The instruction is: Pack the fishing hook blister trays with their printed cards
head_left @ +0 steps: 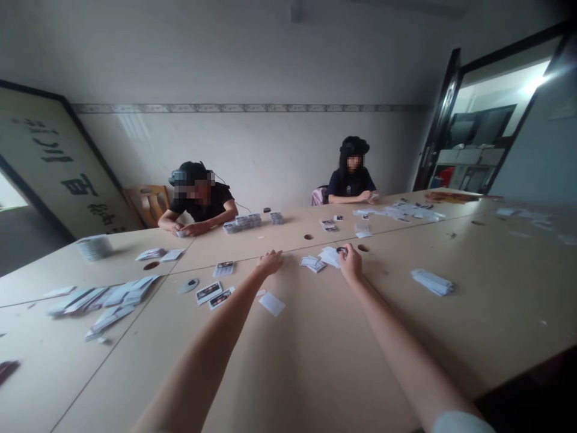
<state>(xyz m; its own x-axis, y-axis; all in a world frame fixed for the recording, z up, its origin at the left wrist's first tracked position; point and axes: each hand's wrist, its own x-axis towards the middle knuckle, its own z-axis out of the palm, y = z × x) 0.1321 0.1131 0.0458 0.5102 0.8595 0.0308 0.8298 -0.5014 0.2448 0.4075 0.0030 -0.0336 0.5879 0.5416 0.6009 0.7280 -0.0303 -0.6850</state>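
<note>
My left hand (270,262) rests low over the middle of the table, fingers loosely spread and holding nothing that I can see. A white card (272,304) lies beneath its forearm, nearer to me. Farther right, my right hand (351,263) closes its thumb and fingers on a small card with a dark picture, largely covered by the fingers. Touching or just beside that hand is a spread of white cards (330,257), with some outlined cards (310,261) to their left. Picture cards (208,293) lie left of my left forearm, near another small stack (224,268).
Two people sit across the table (288,373), both handling small items. Stacked cards (243,223) stand before the left person. Long piles of cards (108,296) cover the left side; a white bundle (431,281) lies right. Round holes (363,248) pierce the tabletop.
</note>
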